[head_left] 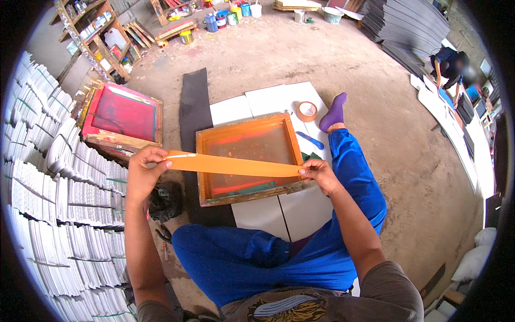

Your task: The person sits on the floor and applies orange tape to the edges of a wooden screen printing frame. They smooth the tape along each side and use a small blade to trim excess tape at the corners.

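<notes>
A long orange strip of tape is stretched between my two hands above a wooden screen-printing frame with an orange mesh. My left hand pinches the strip's left end. My right hand pinches its right end near the frame's right rail. The frame lies on white boards on the floor in front of my blue-trousered legs. A roll of tape and a blue-handled tool lie on the boards beyond the frame, next to my foot in a purple sock.
A second frame with red mesh leans at the left. Stacks of white bundled sheets fill the left side. A black mat lies beside the boards. Paint cans stand far back. Another person bends over at the right.
</notes>
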### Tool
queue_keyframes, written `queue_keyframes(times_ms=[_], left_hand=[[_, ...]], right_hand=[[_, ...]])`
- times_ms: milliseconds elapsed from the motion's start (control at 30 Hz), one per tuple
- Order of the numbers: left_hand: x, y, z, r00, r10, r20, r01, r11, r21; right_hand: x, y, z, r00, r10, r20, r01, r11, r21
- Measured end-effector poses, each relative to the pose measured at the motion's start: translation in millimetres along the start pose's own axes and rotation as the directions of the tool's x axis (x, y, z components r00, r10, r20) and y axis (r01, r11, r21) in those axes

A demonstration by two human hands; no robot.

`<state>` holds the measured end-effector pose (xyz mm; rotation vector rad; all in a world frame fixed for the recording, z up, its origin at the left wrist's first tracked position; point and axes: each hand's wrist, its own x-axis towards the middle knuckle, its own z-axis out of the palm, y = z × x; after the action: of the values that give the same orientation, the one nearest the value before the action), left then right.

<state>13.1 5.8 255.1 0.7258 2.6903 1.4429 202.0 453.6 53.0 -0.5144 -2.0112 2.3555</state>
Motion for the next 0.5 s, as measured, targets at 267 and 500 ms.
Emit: queue_keyframes(times_ms=[267,500], left_hand=[[-34,-106,62,0.986,-0.161,0.034,0.165,0.959,-0.232],[-46,-153,101,0.949,-0.294,0.114,0.315,0.899,-0.305]], right_hand=[[17,14,-22,0.997,0.002,-0.079,-0.012,0.991,-0.131],[36,15,-27,0.987,0.066,-0.148,-0.123,0.898,-0.422]])
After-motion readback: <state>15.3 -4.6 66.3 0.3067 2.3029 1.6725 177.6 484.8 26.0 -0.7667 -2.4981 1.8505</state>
